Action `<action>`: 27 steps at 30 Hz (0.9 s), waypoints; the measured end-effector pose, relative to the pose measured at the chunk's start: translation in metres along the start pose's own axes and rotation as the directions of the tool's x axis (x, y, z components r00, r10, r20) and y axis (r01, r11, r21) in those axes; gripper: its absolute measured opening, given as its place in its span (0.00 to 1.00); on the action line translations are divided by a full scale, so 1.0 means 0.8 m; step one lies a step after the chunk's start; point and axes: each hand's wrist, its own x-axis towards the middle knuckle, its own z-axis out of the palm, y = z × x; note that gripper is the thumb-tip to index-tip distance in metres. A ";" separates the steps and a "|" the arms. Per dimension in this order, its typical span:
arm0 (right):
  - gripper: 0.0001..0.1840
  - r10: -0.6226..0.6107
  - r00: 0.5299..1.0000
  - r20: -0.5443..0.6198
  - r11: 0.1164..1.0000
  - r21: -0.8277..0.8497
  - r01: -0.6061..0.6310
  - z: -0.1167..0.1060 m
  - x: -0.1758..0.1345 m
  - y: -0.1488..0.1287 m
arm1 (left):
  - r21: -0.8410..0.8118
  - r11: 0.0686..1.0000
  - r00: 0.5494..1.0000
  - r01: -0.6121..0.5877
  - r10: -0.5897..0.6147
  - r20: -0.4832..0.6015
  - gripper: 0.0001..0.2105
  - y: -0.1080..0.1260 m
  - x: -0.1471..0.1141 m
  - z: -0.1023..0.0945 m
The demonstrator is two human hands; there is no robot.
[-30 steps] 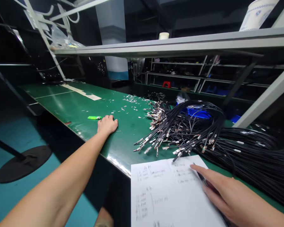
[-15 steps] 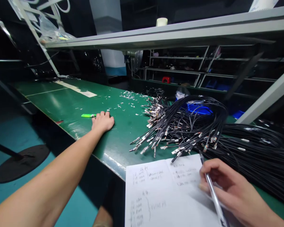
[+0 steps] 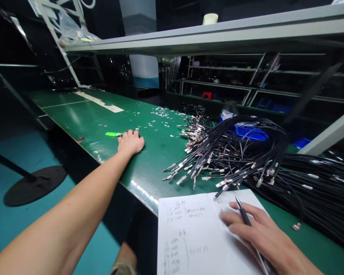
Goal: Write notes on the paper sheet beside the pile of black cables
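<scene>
My left hand (image 3: 131, 141) rests palm down on the green tabletop, fingers curled over one end of a bright green, narrow tool (image 3: 113, 134). The tool's other end sticks out to the left; its kind is unclear. A pen (image 3: 243, 212) sits between the fingers of my right hand (image 3: 263, 233), tip upward, over an open notebook (image 3: 200, 233). Handwritten lines and brackets cover part of the left page; my right hand hides much of the right one. Just beyond the notebook lies a tangled bundle of black cables (image 3: 229, 145) with metal terminals on their ends.
More black cables (image 3: 326, 191) stretch along the right side. Behind the bundle is a blue bin (image 3: 250, 131). Small silvery scraps (image 3: 162, 112) are scattered over the table (image 3: 149, 168). A grey shelf (image 3: 172, 38) spans overhead, and a round black stand base (image 3: 36, 185) is on the floor.
The view has shifted slightly, moving the scene rightward. My right hand has loosened, its fingers now stretched farther left across the page, and the pen tip has dropped lower. My left hand stays put.
</scene>
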 end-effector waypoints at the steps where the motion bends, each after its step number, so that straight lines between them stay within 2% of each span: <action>1: 0.19 -0.015 1.000 0.023 1.000 -0.013 0.016 -0.001 0.000 0.001 | -0.005 1.000 1.000 0.003 -0.003 0.000 0.25 0.000 -0.001 0.000; 7: 0.23 -0.099 0.984 0.148 0.989 -0.095 0.114 -0.014 0.004 0.007 | -0.020 1.000 1.000 0.011 -0.011 0.015 0.25 0.001 -0.005 -0.003; 10: 0.24 -0.128 0.987 0.101 0.989 -0.063 0.134 -0.020 0.006 0.011 | -0.017 1.000 1.000 0.012 -0.012 0.017 0.25 0.002 -0.005 -0.003; 16: 0.10 -0.079 0.992 -0.094 0.997 -0.001 0.080 -0.026 0.015 0.005 | -0.016 1.000 1.000 0.008 -0.008 0.005 0.25 0.002 -0.004 -0.002; 19: 0.07 -0.060 0.993 -0.102 0.996 0.058 0.066 -0.029 0.016 0.002 | -0.007 1.000 1.000 0.006 -0.006 -0.003 0.24 0.002 -0.003 0.000; 24: 0.03 0.074 0.993 -0.087 0.996 0.065 -0.069 -0.035 0.002 0.010 | -0.003 1.000 1.000 -0.002 0.002 -0.009 0.24 0.002 -0.002 0.000; 27: 0.03 0.091 0.993 -0.079 0.993 0.084 -0.085 -0.037 -0.004 0.015 | -0.005 1.000 1.000 0.001 -0.001 -0.009 0.25 0.003 -0.003 -0.002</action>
